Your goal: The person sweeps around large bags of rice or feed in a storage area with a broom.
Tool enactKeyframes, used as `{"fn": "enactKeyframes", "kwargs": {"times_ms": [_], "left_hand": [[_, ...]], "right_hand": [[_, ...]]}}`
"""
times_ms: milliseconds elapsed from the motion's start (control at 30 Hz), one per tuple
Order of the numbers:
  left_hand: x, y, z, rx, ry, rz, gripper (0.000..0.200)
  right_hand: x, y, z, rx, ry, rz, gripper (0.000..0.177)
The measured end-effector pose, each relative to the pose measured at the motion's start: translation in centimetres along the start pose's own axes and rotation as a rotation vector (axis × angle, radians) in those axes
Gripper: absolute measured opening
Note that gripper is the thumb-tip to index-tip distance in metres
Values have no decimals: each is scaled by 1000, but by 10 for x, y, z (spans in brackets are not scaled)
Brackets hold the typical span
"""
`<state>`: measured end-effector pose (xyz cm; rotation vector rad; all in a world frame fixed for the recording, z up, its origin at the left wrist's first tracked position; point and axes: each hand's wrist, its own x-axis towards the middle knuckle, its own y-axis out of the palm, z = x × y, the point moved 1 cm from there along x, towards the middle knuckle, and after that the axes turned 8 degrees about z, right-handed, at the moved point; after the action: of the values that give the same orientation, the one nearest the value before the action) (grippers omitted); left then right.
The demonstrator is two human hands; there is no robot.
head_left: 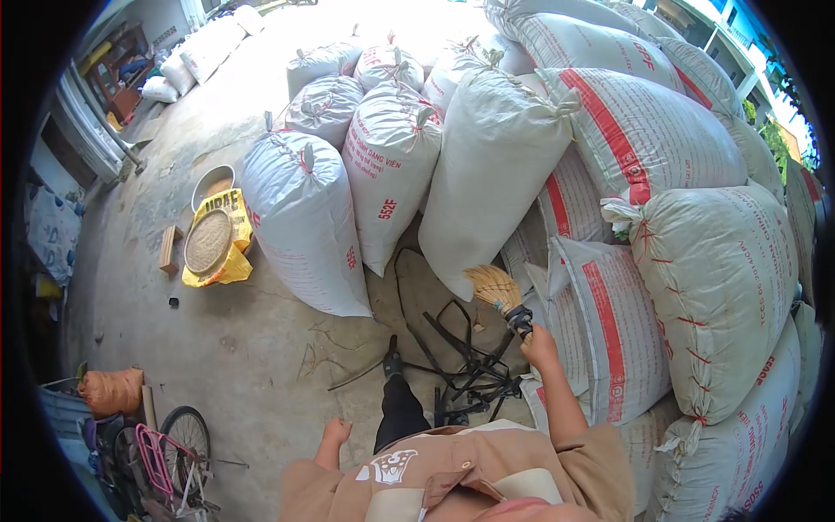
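My right hand (540, 346) grips the dark wrapped handle of a straw hand broom (494, 285). The broom's bristles point up and left, close to the bottom of a tall plain white sack (487, 157). My left hand (337, 431) hangs low beside my body, its fingers curled, with no object visible in it. Between my feet and the sacks lies a tangle of black straps (465, 352) on the concrete floor. One of my feet (393, 358), in a dark shoe, stands at the left side of these straps.
Stacked full sacks (731, 287) rise on my right; more sacks (300, 209) stand upright ahead. To the left are a basket of grain (209, 244) on a yellow bag, a metal basin (209, 181) and a wooden piece (170, 249). A pink bicycle (165, 461) is at lower left.
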<state>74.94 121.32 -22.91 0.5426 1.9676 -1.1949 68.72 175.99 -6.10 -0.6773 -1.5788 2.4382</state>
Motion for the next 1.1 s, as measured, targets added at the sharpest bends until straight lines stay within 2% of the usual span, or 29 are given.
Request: {"fn": "enactKeyframes", "kwargs": {"times_ms": [33, 67, 133, 200, 233, 333, 400, 467, 500, 567, 600, 633, 667, 700, 733, 767, 800, 867, 900, 967, 1067, 1100], "left_hand": [[15, -12, 0, 70, -18, 48, 49], [32, -29, -2, 71, -6, 54, 49], [65, -70, -11, -36, -20, 9, 58], [94, -136, -44, -159, 84, -247, 69], [92, -188, -82, -229, 88, -289, 76], [137, -309, -163, -23, 312, -737, 91], [144, -383, -229, 110, 354, -891, 98], [156, -434, -282, 174, 398, -948, 107], [161, -452, -305, 182, 404, -938, 107], [174, -471, -339, 219, 233, -664, 122], [183, -471, -343, 224, 233, -657, 122], [195, -469, -347, 210, 201, -569, 128], [205, -468, -349, 197, 168, -481, 133], [211, -466, -349, 188, 183, -482, 137], [212, -468, -351, 189, 185, -481, 137], [211, -470, -354, 219, 160, -443, 138], [210, -471, -355, 249, 131, -402, 139], [210, -475, -360, 255, 117, -384, 140], [211, -476, -360, 265, 104, -370, 141], [216, -475, -359, 265, 90, -369, 140], [216, -477, -365, 285, 41, -346, 140], [215, -478, -368, 315, 5, -318, 141]], "right_hand": [[11, -26, 22, -9, 17, -6, 61], [26, -48, 43, -4, -7, -98, 64], [62, -92, 80, -5, -57, -260, 70], [104, -131, 116, -10, -126, -417, 76], [126, -150, 133, -20, -173, -504, 79], [193, -185, 173, -4, -29, -449, 83], [231, -188, 186, 146, 174, -284, 82], [247, -153, 196, 176, 227, -312, 81], [253, -128, 195, 207, 267, -344, 80], [257, -50, 173, 143, 98, -577, 82], [247, -24, 173, 120, 178, -397, 82], [237, -1, 173, 96, 251, -220, 82], [227, 31, 166, -105, 221, -122, 83], [220, 48, 166, -78, 307, 158, 80], [220, 81, 152, -34, 368, 322, 75], [221, 106, 140, -80, 437, 456, 73], [218, 104, 145, -85, 439, 460, 73], [209, 90, 160, 75, 405, 441, 71], [213, 77, 166, 153, 326, 369, 71], [218, 6, 215, 263, 247, 272, 71], [240, -55, 247, 525, -70, -301, 69], [251, -70, 252, 625, -57, -361, 66]]}}
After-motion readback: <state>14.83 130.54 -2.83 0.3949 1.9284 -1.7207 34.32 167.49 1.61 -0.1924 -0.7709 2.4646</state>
